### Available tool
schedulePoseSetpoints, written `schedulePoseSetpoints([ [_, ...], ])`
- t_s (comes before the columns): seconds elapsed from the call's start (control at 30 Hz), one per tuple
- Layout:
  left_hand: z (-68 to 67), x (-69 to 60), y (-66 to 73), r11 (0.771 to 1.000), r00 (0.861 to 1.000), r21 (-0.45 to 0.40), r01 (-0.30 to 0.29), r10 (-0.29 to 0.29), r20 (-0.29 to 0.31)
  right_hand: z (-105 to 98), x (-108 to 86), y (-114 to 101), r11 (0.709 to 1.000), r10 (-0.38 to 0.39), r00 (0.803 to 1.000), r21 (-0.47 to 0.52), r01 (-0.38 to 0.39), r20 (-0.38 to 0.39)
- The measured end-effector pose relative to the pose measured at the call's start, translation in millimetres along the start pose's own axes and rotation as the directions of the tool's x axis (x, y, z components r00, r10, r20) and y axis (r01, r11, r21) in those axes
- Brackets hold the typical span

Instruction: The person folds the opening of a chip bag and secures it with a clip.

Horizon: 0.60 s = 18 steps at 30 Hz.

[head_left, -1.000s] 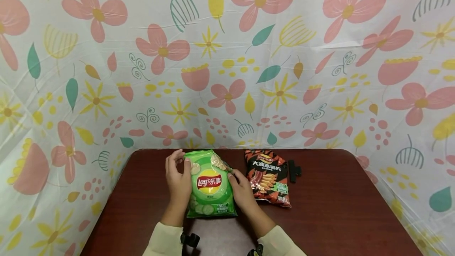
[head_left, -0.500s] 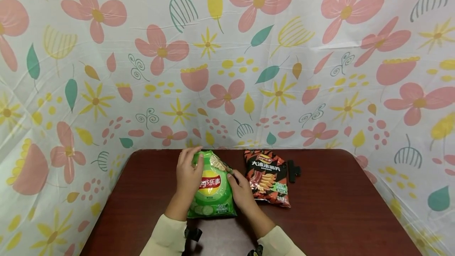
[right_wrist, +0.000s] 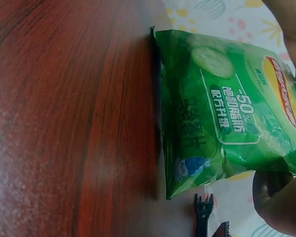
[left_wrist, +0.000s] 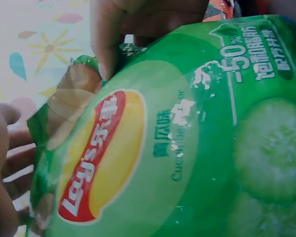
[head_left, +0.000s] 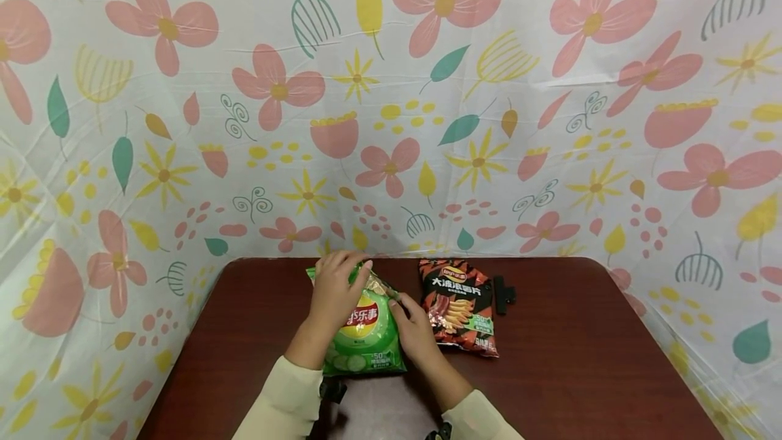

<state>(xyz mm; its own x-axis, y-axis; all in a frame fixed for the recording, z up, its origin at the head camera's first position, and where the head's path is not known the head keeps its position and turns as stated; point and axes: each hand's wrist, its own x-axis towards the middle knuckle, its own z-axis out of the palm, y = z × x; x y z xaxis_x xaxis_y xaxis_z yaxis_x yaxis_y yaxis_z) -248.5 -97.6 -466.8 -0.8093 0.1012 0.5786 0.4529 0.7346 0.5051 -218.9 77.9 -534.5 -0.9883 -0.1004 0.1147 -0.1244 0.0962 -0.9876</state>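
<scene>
A green Lay's potato chip bag (head_left: 366,345) stands on the table between both hands, its top edge folded and partly hidden by fingers. My left hand (head_left: 337,290) is over the upper left of the bag; in the left wrist view its loosely bent fingers (left_wrist: 19,163) reach behind the bag's top edge. At the upper right side, my right hand (head_left: 418,331) pinches the bag's edge, thumb in front. The left wrist view shows that thumb and fingers (left_wrist: 106,39) by the top corner. Cucumber slices and a red-and-yellow logo are printed on the front.
A black and orange chip bag (head_left: 461,311) lies to the right of the green one. Beside it is a small black clip-like piece (head_left: 504,295). The dark red wooden table (head_left: 568,372) ends at a flower-printed cloth (head_left: 391,121) behind.
My left hand has moved from the left side of the green bag to the right, over its top. The right hand stays at the upper right edge.
</scene>
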Motion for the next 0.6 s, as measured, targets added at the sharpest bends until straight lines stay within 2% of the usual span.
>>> schedulePoseSetpoints([
  [0.07, -0.5, 0.9, 0.5, 0.999, 0.999, 0.033, -0.015, 0.013, 0.050, -0.3, -0.4, -0.1, 1.000, 0.010, 1.000, -0.003, -0.010, 0.005],
  [0.13, -0.7, 0.9, 0.9, 0.998, 0.997, 0.053, -0.029, 0.025, 0.076, -0.5, -1.2, -0.4, 1.000, 0.020, 1.000, -0.001, -0.020, 0.008],
  [0.33, -0.8, -0.4, 2.7, 0.997, 0.997, 0.060, -0.050, 0.046, 0.059, -0.9, 0.1, 8.1, 1.000, 0.011, 1.000, -0.006, -0.011, 0.018],
  [0.6, -2.8, 1.1, 4.8, 0.999, 0.994, 0.048, -0.023, 0.018, 0.104, -1.2, 1.3, 6.5, 0.999, 0.034, 0.999, -0.020, -0.034, 0.011],
])
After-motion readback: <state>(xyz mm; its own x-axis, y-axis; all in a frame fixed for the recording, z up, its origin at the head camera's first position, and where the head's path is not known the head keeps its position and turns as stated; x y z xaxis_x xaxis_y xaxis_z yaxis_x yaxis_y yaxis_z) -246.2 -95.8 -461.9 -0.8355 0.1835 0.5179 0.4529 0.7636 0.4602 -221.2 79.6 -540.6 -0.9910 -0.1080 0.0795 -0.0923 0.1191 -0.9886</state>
